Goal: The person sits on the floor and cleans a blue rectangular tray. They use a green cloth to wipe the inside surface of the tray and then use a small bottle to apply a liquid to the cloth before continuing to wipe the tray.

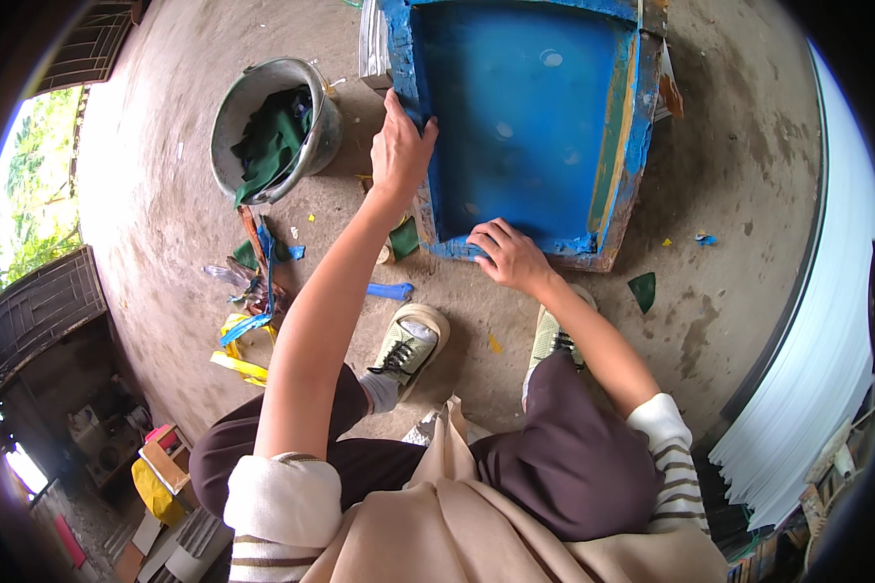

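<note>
A blue-stained screen-printing frame (620, 146) with a translucent blue mesh panel lies in front of me, its edges smeared with blue and worn to bare wood in places. My left hand (402, 146) grips its left side, the thumb lying over the inner edge. At the near edge, my right hand (512, 256) has its fingers curled over the rim, close to the mesh. Under the frame, layered white sheets (374, 49) stick out at the far left. The undersides of the grips are hidden.
A metal bucket (226, 146) holding dark green cloth (274, 141) stands to the left. Cloth scraps and yellow strips (238, 364) litter the concrete floor. A blue-handled tool (391, 291) lies near my left shoe (408, 350). Stacked white sheets (797, 389) line the right.
</note>
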Demonstrator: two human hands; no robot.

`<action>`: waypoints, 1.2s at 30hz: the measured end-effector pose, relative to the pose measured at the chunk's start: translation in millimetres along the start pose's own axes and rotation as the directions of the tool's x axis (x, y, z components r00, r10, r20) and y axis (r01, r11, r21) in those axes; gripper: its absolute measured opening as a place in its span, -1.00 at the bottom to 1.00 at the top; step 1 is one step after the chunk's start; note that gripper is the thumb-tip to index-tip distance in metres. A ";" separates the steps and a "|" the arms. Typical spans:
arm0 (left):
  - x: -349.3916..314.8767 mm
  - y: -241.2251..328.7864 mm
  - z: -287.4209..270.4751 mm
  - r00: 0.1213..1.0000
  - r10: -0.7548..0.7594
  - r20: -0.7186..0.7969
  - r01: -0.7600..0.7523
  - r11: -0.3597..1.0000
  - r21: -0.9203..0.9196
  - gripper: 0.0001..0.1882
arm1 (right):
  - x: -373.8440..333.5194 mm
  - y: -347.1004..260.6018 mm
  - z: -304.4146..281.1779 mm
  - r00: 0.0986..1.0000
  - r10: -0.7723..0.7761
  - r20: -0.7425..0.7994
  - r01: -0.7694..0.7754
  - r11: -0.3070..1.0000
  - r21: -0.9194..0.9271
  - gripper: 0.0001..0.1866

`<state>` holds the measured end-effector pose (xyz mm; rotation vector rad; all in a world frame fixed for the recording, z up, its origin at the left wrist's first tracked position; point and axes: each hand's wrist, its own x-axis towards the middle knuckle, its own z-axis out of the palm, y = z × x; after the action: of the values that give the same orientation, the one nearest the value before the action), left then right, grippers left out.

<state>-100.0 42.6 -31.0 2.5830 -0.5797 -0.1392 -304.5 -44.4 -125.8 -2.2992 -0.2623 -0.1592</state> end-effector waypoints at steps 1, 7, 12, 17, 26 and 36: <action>-0.9 -4.5 2.6 0.998 0.059 -0.037 -0.061 0.996 -0.059 -0.29 | 0.8 -0.1 -0.5 1.000 -0.010 0.005 0.010 1.000 -0.002 -0.69; -21.8 -34.9 14.5 0.980 0.199 0.012 -0.187 0.941 -0.283 -0.14 | -11.4 -6.5 -16.1 0.999 -0.026 0.037 0.031 0.990 -0.136 -0.59; -42.0 -44.9 25.2 0.982 0.159 0.106 -0.117 0.940 -0.321 -0.11 | -38.0 -14.4 -19.7 0.990 0.121 -0.071 -0.136 0.948 -0.287 -0.56; -42.9 -43.9 24.4 0.978 0.109 0.176 -0.043 0.940 -0.339 -0.09 | -42.3 -11.2 -14.2 0.986 0.108 -0.129 -0.149 0.917 -0.369 -0.59; -42.8 -56.3 32.0 0.984 0.038 0.172 0.034 0.916 -0.400 -0.09 | -43.4 -12.3 -70.7 0.938 0.207 -0.279 -0.309 0.863 -0.400 -0.57; -53.3 -66.3 44.0 0.977 -0.116 0.178 0.207 0.701 -0.682 -0.48 | -57.0 55.0 -105.1 0.447 0.810 -0.380 -0.729 0.576 0.369 -0.36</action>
<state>-132.0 98.6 -101.8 1.8696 -0.2542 -0.4842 -350.0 -166.2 -105.6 -1.8922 1.0467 -0.2577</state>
